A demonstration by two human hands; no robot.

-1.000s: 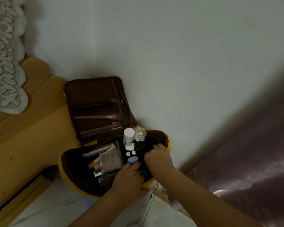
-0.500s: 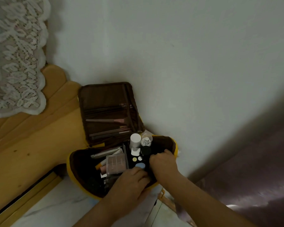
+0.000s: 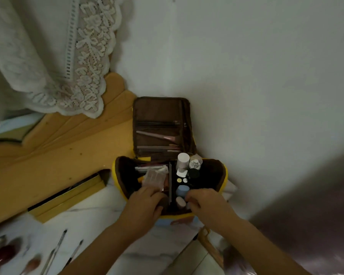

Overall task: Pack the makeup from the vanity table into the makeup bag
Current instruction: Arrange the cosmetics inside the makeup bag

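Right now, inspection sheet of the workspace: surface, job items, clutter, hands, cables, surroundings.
Surface: white marbled table top, wooden frame behind it.
Job's things: makeup bag open, lid flap up with a pink brush; inside stand a white-capped bottle, a clear bottle, a blue-capped item and a palette. Brushes lie unpacked on the table, lower left.
Clutter: blurred reddish items at the left edge.
Hands: left hand and right hand both reach into the bag's near side; grip unclear.
Cables: nothing seen.
Surroundings: white wall, lace cloth, purple fabric.
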